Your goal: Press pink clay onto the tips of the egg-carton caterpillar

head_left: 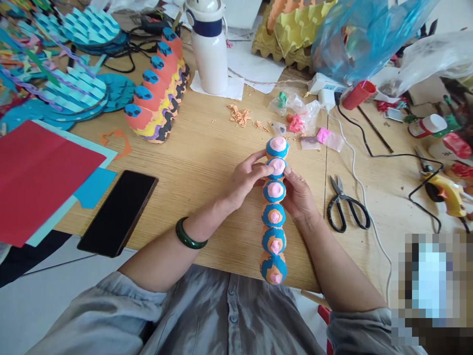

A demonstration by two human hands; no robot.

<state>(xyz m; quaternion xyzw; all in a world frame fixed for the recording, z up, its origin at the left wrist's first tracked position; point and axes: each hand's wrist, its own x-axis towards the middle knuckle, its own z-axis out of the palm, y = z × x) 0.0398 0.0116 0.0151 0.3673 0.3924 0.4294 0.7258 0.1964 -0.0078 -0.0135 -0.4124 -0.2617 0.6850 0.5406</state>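
Observation:
A row of bumps shaped like an egg-carton strip is held upright between my hands, orange with blue clay over it and a pink piece on each bump. The upper pink pieces are wide and flat, the lower ones small lumps. My left hand holds the strip from the left, a finger on the second pink piece from the top. From the right, my right hand grips it, thumb at the edge of that same bump. The fingers behind the strip are hidden.
Black-handled scissors and a white cable lie right. A phone and red paper lie left. Behind are a painted carton strip, a white bottle, orange scraps and bagged clay.

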